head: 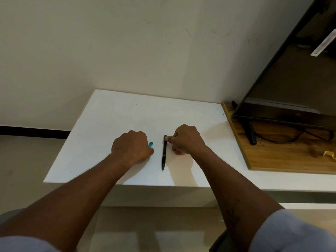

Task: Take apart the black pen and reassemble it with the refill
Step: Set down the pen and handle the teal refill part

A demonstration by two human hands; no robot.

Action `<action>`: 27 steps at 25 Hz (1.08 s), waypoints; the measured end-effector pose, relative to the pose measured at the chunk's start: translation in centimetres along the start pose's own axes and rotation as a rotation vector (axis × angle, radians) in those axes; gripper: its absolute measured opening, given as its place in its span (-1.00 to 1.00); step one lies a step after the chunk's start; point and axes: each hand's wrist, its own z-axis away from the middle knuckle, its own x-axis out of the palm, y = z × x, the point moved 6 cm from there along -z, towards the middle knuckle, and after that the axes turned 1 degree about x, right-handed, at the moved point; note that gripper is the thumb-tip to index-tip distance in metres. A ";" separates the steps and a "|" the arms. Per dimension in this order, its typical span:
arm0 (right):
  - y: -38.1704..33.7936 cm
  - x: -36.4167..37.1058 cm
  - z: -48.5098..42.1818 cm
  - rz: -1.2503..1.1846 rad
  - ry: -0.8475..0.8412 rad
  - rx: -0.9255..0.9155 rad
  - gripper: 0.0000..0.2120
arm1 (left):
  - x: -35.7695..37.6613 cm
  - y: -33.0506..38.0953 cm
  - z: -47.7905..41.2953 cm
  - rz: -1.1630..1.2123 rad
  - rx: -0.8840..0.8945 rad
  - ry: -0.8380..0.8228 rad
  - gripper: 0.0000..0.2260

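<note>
We have the black pen [164,152] lying flat on the white tabletop [116,113], its length running away from us, between our two hands. Our right hand [185,140] rests curled beside it, thumb and forefinger pinching its far end, so the pen is held but not lifted. Our left hand [131,147] is clenched on the tabletop just left of the pen, closed around something teal [150,144]; only a tip shows, so it may be a cap or a second pen, and we cannot tell which. To open the pen well, we should raise it clear, bring the left hand to its near end, and twist the two halves gently apart, keeping it level so nothing drops out.
</note>
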 end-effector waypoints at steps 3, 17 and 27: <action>0.2 -0.4 -0.1 0.011 0.002 0.001 -0.61 | -0.1 -0.1 0.0 0.020 -0.020 -0.013 -0.69; -0.7 -1.2 -0.1 -0.169 -0.012 -0.053 -0.72 | -1.8 0.3 0.1 0.123 0.018 0.081 -0.64; -2.5 -1.2 1.6 -0.583 -0.191 -0.089 -0.82 | -3.3 2.0 1.0 0.126 0.210 0.258 -0.69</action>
